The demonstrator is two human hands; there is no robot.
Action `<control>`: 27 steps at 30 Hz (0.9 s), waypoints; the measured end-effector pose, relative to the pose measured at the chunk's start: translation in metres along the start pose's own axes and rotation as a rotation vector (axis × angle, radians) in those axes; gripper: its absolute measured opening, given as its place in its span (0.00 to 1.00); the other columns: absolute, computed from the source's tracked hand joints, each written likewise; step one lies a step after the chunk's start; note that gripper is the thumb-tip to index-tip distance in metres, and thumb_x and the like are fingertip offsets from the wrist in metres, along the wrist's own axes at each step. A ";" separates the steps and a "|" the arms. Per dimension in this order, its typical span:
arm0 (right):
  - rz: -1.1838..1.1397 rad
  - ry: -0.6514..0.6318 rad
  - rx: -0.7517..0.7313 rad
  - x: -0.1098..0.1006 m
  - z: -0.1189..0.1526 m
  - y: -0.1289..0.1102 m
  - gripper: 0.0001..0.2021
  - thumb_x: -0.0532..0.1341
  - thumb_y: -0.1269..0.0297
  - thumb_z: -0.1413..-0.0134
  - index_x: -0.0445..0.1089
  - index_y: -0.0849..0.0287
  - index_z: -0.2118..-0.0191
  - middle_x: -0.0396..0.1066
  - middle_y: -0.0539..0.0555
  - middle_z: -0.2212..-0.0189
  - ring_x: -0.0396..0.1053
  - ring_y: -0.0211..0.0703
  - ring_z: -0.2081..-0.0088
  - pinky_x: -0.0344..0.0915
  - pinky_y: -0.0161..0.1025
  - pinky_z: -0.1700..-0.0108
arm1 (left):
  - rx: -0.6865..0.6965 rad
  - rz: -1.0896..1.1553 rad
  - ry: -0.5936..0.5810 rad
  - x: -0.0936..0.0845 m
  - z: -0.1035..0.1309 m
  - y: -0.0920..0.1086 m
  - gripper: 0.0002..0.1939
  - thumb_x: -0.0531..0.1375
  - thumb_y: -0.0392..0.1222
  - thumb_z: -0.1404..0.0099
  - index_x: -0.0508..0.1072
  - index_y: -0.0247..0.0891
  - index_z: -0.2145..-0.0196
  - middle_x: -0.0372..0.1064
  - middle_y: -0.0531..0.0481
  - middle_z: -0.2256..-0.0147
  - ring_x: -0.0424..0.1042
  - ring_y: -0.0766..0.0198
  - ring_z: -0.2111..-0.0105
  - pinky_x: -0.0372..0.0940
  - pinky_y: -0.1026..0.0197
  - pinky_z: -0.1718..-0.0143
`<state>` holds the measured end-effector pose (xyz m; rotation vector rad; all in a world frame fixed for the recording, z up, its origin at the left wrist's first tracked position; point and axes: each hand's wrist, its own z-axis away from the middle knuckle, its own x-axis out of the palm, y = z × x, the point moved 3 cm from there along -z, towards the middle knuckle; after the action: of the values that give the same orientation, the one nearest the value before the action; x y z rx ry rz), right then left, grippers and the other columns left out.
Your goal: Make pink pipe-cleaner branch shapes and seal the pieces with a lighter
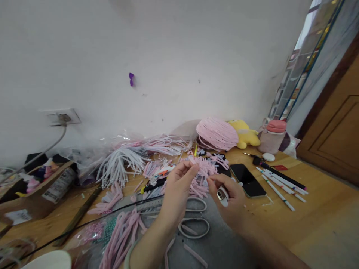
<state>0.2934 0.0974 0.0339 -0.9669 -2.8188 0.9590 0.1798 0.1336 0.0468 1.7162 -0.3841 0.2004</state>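
My left hand point(179, 181) is raised over the table with thumb and fingers pinched together. Whatever is between those fingertips is too small to make out. Close by on the right, my right hand point(231, 194) is closed around a white lighter point(223, 196) with a metal top, its thumb and forefinger pinched too. Curled pink pipe cleaners point(206, 168) show just behind the fingertips; I cannot tell whether either hand touches them. Under my hands lie scissors point(193, 233) with pale handles on a grey mat point(215, 246), beside a short pink pipe-cleaner piece point(195, 256).
Bundled white stems point(120, 164) and long pink pipe cleaners point(120, 239) lie left. A cardboard box point(56, 186) stands far left. Behind are a large pink coil point(217, 133) and yellow plush toy point(245, 134). Right are a phone point(248, 180), pens point(280, 186) and a pink-lidded jar point(273, 138).
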 end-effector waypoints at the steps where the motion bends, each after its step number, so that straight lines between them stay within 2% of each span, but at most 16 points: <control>1: 0.007 0.008 -0.010 0.000 0.000 -0.001 0.03 0.59 0.70 0.52 0.70 0.59 0.73 0.68 0.49 0.83 0.63 0.35 0.82 0.60 0.32 0.79 | 0.003 0.021 0.005 -0.001 -0.001 -0.001 0.10 0.62 0.42 0.48 0.65 0.35 0.78 0.58 0.57 0.78 0.57 0.72 0.76 0.55 0.70 0.73; 4: -0.001 0.000 -0.022 -0.002 0.002 0.000 0.04 0.59 0.71 0.53 0.70 0.60 0.74 0.67 0.49 0.83 0.63 0.35 0.82 0.60 0.32 0.79 | 0.021 0.068 0.077 -0.009 -0.008 -0.003 0.09 0.62 0.40 0.49 0.65 0.35 0.78 0.58 0.57 0.78 0.56 0.72 0.77 0.54 0.70 0.74; 8: -0.005 -0.005 0.021 -0.004 0.002 0.006 0.06 0.58 0.70 0.52 0.70 0.59 0.75 0.68 0.49 0.83 0.64 0.35 0.81 0.61 0.32 0.78 | 0.140 0.060 0.292 -0.030 -0.020 0.003 0.09 0.61 0.41 0.48 0.64 0.36 0.79 0.57 0.59 0.80 0.56 0.73 0.78 0.53 0.70 0.75; 9: -0.013 -0.003 0.024 -0.004 0.002 0.007 0.06 0.58 0.70 0.51 0.71 0.59 0.75 0.70 0.49 0.82 0.66 0.36 0.80 0.62 0.32 0.77 | 0.149 0.055 0.304 -0.033 -0.021 0.005 0.09 0.61 0.41 0.48 0.64 0.36 0.79 0.57 0.59 0.79 0.56 0.72 0.78 0.53 0.70 0.74; 12: -0.069 -0.018 0.054 -0.002 0.000 0.010 0.07 0.58 0.68 0.50 0.74 0.59 0.73 0.74 0.52 0.78 0.70 0.40 0.75 0.65 0.34 0.72 | 0.122 0.052 0.243 -0.030 -0.020 0.009 0.09 0.61 0.42 0.48 0.66 0.36 0.78 0.59 0.58 0.79 0.57 0.72 0.78 0.54 0.70 0.74; 18: -0.235 -0.097 0.372 0.008 0.006 0.024 0.07 0.61 0.61 0.53 0.75 0.57 0.72 0.75 0.52 0.75 0.71 0.41 0.72 0.68 0.36 0.68 | 0.064 0.013 0.070 -0.010 -0.008 0.009 0.08 0.62 0.40 0.49 0.67 0.35 0.79 0.59 0.58 0.79 0.58 0.72 0.77 0.55 0.70 0.72; 22: -0.274 -0.100 0.474 0.013 0.010 0.030 0.07 0.62 0.62 0.55 0.74 0.58 0.75 0.74 0.52 0.77 0.70 0.41 0.73 0.67 0.35 0.68 | 0.048 -0.009 -0.015 -0.004 -0.005 0.007 0.06 0.61 0.39 0.48 0.68 0.35 0.78 0.61 0.57 0.78 0.58 0.71 0.76 0.55 0.70 0.71; 27: -0.285 -0.130 0.485 0.017 0.010 0.030 0.09 0.61 0.60 0.54 0.73 0.60 0.76 0.71 0.51 0.78 0.68 0.39 0.74 0.65 0.33 0.71 | 0.030 0.031 0.011 -0.005 -0.006 0.002 0.07 0.62 0.39 0.48 0.67 0.35 0.78 0.60 0.57 0.78 0.58 0.71 0.76 0.55 0.70 0.71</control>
<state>0.2939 0.1202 0.0061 -0.4484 -2.5161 1.5945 0.1750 0.1401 0.0484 1.7386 -0.4018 0.2396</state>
